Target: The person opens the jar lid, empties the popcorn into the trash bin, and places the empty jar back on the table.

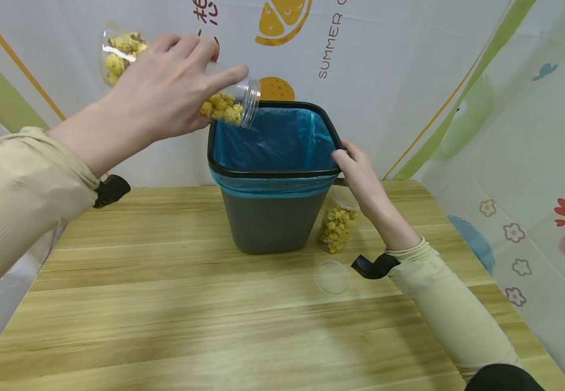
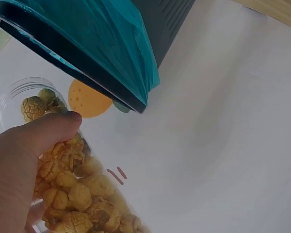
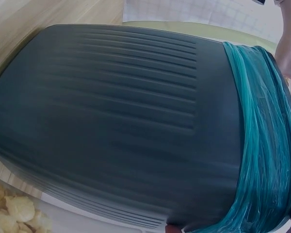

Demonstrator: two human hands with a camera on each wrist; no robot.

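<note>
My left hand [image 1: 175, 89] grips a clear plastic jar [image 1: 250, 103] of yellow popcorn [image 2: 80, 196]. The jar is tilted, its uncapped mouth over the left part of the trash can's rim. The dark grey trash can [image 1: 272, 222] stands on the table, lined with a blue bag [image 1: 274, 141] folded over under its black rim. My right hand [image 1: 360, 174] holds that rim at its right side, thumb on top. No popcorn shows inside the visible part of the bag.
A second clear jar [image 1: 338, 222] of popcorn stands right of the can, below my right hand. In front of it a clear round lid [image 1: 332, 277] lies flat on the wooden table [image 1: 165, 304]. A printed white curtain [image 1: 370, 32] hangs behind.
</note>
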